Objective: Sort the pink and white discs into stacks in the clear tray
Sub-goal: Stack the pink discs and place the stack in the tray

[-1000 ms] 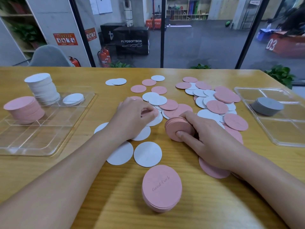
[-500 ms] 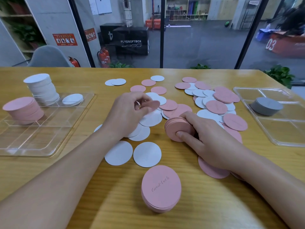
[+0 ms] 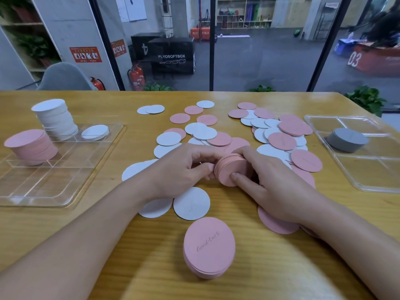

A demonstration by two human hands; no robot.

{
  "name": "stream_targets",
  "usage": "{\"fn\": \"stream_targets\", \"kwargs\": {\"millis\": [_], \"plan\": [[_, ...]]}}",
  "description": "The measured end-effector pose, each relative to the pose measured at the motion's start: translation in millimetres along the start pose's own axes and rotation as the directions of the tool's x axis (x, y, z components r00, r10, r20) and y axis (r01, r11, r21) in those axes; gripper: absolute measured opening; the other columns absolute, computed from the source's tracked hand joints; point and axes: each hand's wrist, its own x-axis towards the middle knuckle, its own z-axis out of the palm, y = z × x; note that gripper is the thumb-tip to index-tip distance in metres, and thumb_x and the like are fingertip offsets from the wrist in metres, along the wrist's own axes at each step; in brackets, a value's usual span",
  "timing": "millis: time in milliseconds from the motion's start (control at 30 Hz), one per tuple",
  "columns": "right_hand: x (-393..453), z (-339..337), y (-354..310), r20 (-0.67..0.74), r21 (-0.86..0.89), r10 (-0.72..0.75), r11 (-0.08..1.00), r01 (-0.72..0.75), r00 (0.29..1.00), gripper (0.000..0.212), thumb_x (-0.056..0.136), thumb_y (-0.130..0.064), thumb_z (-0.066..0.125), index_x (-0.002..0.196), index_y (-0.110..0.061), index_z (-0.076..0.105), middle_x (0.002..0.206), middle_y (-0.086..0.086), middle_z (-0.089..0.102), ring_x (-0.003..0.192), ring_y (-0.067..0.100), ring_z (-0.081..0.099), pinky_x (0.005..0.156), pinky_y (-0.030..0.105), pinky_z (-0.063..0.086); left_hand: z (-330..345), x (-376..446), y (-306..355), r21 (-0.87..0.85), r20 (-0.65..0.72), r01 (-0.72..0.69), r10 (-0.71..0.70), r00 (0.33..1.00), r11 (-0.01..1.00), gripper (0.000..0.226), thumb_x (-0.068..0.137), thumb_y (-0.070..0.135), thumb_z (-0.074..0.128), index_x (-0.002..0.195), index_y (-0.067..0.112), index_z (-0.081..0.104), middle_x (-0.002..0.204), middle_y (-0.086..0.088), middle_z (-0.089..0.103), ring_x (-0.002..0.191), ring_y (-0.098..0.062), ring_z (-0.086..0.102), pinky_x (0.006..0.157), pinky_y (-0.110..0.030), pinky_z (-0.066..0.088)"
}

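Observation:
Both hands meet on a small pink stack [image 3: 231, 169] tilted up on the table's middle. My right hand [image 3: 270, 182] grips it from the right, thumb on its face. My left hand [image 3: 186, 169] presses against its left edge with curled fingers. Loose pink and white discs [image 3: 281, 135] lie scattered behind and around the hands. A second pink stack [image 3: 209, 247] stands near the front edge. The clear tray [image 3: 71, 180] at the left holds a tall white stack [image 3: 55, 119], a pink stack [image 3: 30, 146] and a few white discs [image 3: 95, 132].
Another clear tray [image 3: 368, 169] at the right holds a grey stack [image 3: 347, 139]. White discs [image 3: 191, 203] lie under my left wrist. A glass wall runs behind the table's far edge.
My left hand lifted a pink disc from the pile and carried it right to the stack in my right hand. The right hand kept its grip and raised the stack a little.

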Motion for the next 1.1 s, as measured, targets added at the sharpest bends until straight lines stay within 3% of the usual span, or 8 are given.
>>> {"fn": "stream_targets", "kwargs": {"millis": [67, 167, 300, 400, 533, 700, 933, 1100], "plan": [[1, 0, 1, -0.006, 0.008, -0.001, 1.0, 0.001, 1.0, 0.019, 0.105, -0.044, 0.061, 0.119, -0.035, 0.053, 0.089, -0.017, 0.064, 0.086, 0.006, 0.059, 0.07, 0.028, 0.046, 5, 4, -6, -0.019, -0.135, 0.038, -0.04, 0.99, 0.999, 0.05, 0.105, -0.014, 0.047, 0.126, 0.017, 0.079, 0.102, 0.006, 0.079, 0.09, -0.018, 0.073, 0.084, -0.034, 0.061], [1, 0, 1, 0.001, 0.013, -0.003, 1.0, 0.003, 1.0, 0.015, 0.105, -0.042, 0.063, 0.109, -0.035, 0.052, 0.085, -0.017, 0.062, 0.083, 0.008, 0.057, 0.068, 0.028, 0.045, 6, 15, -13, 0.108, -0.312, 0.107, -0.069, 0.948, 0.988, 0.049, 0.107, -0.009, 0.046, 0.12, 0.021, 0.082, 0.109, 0.01, 0.08, 0.103, -0.005, 0.071, 0.091, -0.02, 0.054], [1, -1, 1, -0.001, 0.021, -0.016, 1.0, 0.016, 1.0, 0.014, 0.105, -0.042, 0.064, 0.108, -0.035, 0.052, 0.085, -0.016, 0.062, 0.083, 0.01, 0.058, 0.067, 0.028, 0.044, 10, 26, -22, 0.403, -0.174, 0.141, -0.075, 0.982, 0.904, 0.053, 0.112, 0.006, 0.046, 0.141, 0.041, 0.072, 0.131, 0.011, 0.068, 0.134, -0.007, 0.052, 0.113, -0.034, 0.045], [1, -2, 2, 0.004, 0.023, -0.022, 0.999, 0.022, 1.0, 0.013, 0.105, -0.043, 0.063, 0.107, -0.034, 0.053, 0.085, -0.016, 0.062, 0.083, 0.011, 0.058, 0.067, 0.029, 0.045, 15, 26, -24, 0.496, -0.111, 0.111, -0.064, 0.992, 0.861, 0.047, 0.112, 0.012, 0.05, 0.136, 0.045, 0.072, 0.127, 0.015, 0.071, 0.131, -0.014, 0.05, 0.111, -0.045, 0.046], [0, -3, 3, 0.009, 0.038, -0.015, 0.999, 0.014, 1.0, 0.013, 0.105, -0.043, 0.063, 0.109, -0.034, 0.054, 0.086, -0.015, 0.064, 0.083, 0.011, 0.059, 0.071, 0.036, 0.05, 8, 24, -23, 0.478, -0.302, 0.18, -0.032, 0.953, 0.86, 0.03, 0.104, 0.019, 0.059, 0.113, 0.034, 0.083, 0.108, 0.016, 0.077, 0.12, -0.013, 0.058, 0.101, -0.045, 0.053], [0, -3, 4, 0.011, 0.039, -0.011, 0.999, 0.01, 1.0, 0.018, 0.104, -0.046, 0.062, 0.11, -0.03, 0.056, 0.088, -0.012, 0.066, 0.083, 0.012, 0.059, 0.074, 0.045, 0.052, 6, 20, -28, 0.451, -0.344, 0.218, -0.057, 0.937, 0.865, 0.008, 0.099, 0.039, 0.074, 0.092, 0.036, 0.07, 0.097, 0.017, 0.072, 0.104, -0.012, 0.058, 0.088, -0.042, 0.055], [1, -4, 3, 0.013, 0.038, -0.005, 0.999, 0.005, 1.0, 0.017, 0.104, -0.045, 0.063, 0.11, -0.03, 0.056, 0.088, -0.013, 0.065, 0.082, 0.011, 0.059, 0.074, 0.044, 0.052, 7, 23, -25, 0.511, -0.352, 0.356, -0.187, 0.917, 0.782, 0.049, 0.099, 0.061, 0.066, 0.142, 0.037, 0.066, 0.127, 0.01, 0.059, 0.127, -0.021, 0.046, 0.109, -0.039, 0.042], [1, -4, 2, 0.012, 0.039, -0.005, 0.999, 0.005, 1.0, 0.016, 0.104, -0.044, 0.063, 0.109, -0.031, 0.056, 0.088, -0.013, 0.066, 0.082, 0.011, 0.059, 0.074, 0.044, 0.052, 9, 27, -22, 0.52, -0.343, 0.4, -0.244, 0.907, 0.755, 0.051, 0.103, 0.061, 0.062, 0.148, 0.039, 0.059, 0.143, 0.01, 0.051, 0.137, -0.022, 0.038, 0.114, -0.04, 0.032]]}}
